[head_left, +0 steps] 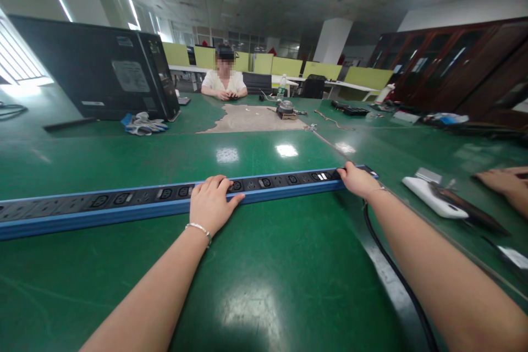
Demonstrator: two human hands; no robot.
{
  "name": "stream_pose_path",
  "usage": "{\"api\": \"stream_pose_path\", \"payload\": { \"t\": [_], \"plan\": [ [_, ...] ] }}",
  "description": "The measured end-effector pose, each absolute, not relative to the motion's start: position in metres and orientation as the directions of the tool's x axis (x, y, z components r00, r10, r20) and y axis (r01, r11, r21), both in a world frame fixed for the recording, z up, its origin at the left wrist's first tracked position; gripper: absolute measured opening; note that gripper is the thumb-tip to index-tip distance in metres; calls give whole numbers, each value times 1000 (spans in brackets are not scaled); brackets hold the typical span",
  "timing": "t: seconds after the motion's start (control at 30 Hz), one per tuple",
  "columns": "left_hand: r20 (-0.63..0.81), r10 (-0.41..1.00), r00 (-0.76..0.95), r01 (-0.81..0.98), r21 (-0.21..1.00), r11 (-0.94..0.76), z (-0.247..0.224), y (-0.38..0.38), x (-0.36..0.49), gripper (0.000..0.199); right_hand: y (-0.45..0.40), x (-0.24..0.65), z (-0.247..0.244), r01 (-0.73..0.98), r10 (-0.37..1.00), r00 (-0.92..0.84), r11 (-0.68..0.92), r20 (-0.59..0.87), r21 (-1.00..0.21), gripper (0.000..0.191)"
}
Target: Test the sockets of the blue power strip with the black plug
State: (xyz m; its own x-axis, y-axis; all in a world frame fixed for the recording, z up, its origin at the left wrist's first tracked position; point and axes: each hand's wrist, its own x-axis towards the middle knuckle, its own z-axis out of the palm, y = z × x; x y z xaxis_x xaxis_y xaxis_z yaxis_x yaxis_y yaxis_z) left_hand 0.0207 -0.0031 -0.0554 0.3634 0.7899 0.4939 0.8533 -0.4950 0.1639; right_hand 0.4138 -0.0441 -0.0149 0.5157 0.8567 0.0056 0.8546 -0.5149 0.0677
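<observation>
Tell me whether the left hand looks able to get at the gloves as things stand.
Probably yes, with a stretch: the left hand lies on the blue power strip, and beyond it only green tabletop shows on the way to the gloves.

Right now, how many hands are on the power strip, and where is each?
2 hands on the power strip: left hand on its visible middle, right hand near its right end. Its left end is out of frame.

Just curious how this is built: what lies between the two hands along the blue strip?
Head view: black sockets, plus white patches near the right hand.
</observation>
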Motion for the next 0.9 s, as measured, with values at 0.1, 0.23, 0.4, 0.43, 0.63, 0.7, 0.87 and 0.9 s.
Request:
{"api": "stream_pose_path", "payload": {
  "t": [0.1, 0.23, 0.4, 0.43, 0.63, 0.7, 0.87, 0.9],
  "plan": [
    [496, 790, 362, 856, 159, -492, -56, -3, 21, 41, -46, 412, -15, 842, 844, 536, -536, 20, 63, 41],
    [497, 791, 356, 857, 163, -489, -57, -3, 21, 41, -48, 407, -14, 830, 830, 557, -557, 17, 22, 42],
    [503, 783, 366, 858, 142, -493, -57, -3, 20, 41, -46, 405, -13, 797, 797, 604, -604, 10, 0, 47],
    [502, 783, 366, 858, 143, -493, -57, -3, 20, 41, -45, 405, -13, 795, 795, 606, -606, 8, 7, 48],
    [488, 797, 356, 855, 173, -488, -57, -3, 21, 41, -43, 408, -6, 827, 827, 562, -561, -4, 41, 49],
    [488, 798, 354, 855, 178, -488, -56, -3, 21, 41, -43, 406, -6, 828, 829, 559, -559, 4, 40, 50],
    [492, 798, 349, 860, 170, -481, -56, -4, 21, 40, -45, 399, -4, 816, 816, 576, -578, 41, 29, 51],
    [488, 801, 347, 862, 171, -477, -56, -4, 21, 39, -45, 400, 0, 806, 806, 591, -592, 45, 13, 51]
  ]
}}
